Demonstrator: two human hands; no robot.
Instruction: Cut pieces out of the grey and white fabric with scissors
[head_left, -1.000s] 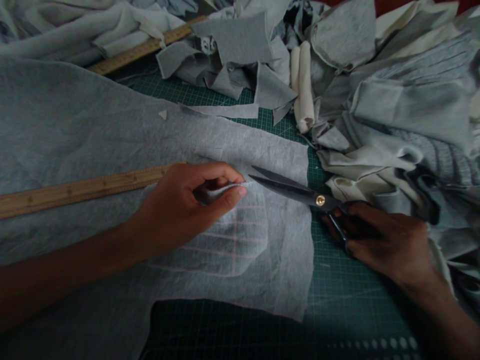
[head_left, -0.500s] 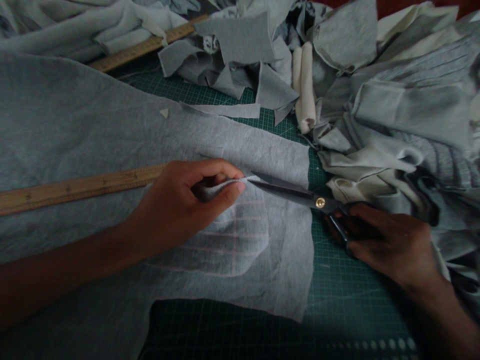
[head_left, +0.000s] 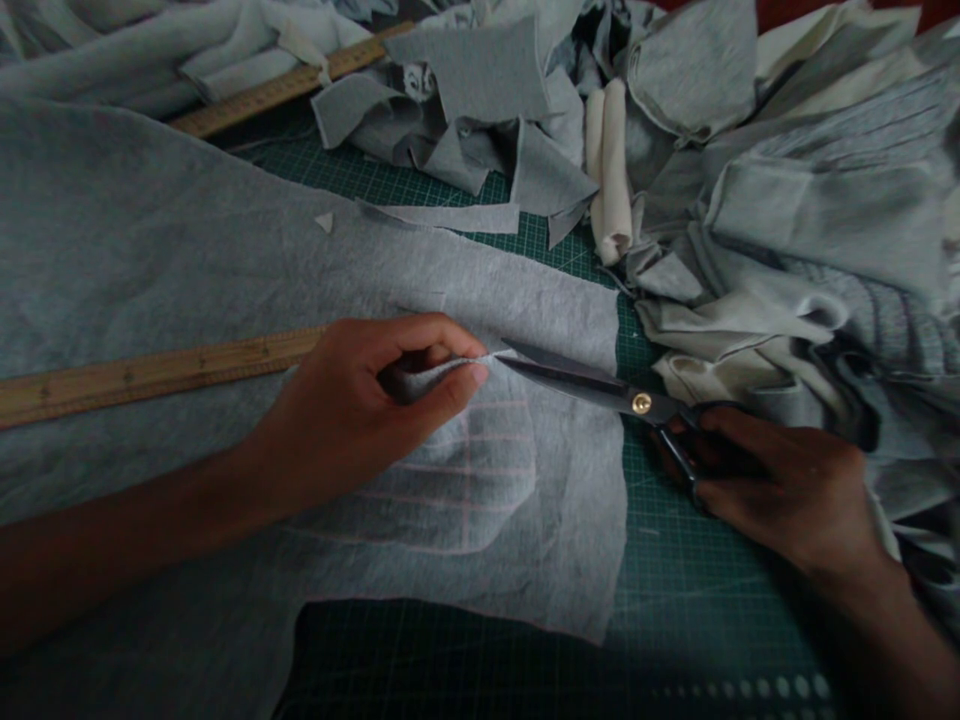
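Pinching pink-lined fabric [head_left: 499, 485] on the grey cloth [head_left: 285, 270] between thumb and fingers of the left hand [head_left: 360, 405], probably to keep its raised edge taut. Gripping scissors [head_left: 592, 385] by the handles in the right hand [head_left: 787, 485], beyond the grey cloth's right edge, with blades slightly parted, seemingly to set the tips at that pinch. Using cutting mat [head_left: 697, 600] beneath the grey cloth, presumably for support.

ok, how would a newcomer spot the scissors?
Find the green gridded mat, then the grey cloth spread over it. Across that cloth's right edge, in the right hand, are the scissors; their gold-coloured pivot sets them apart from the fabric pile.
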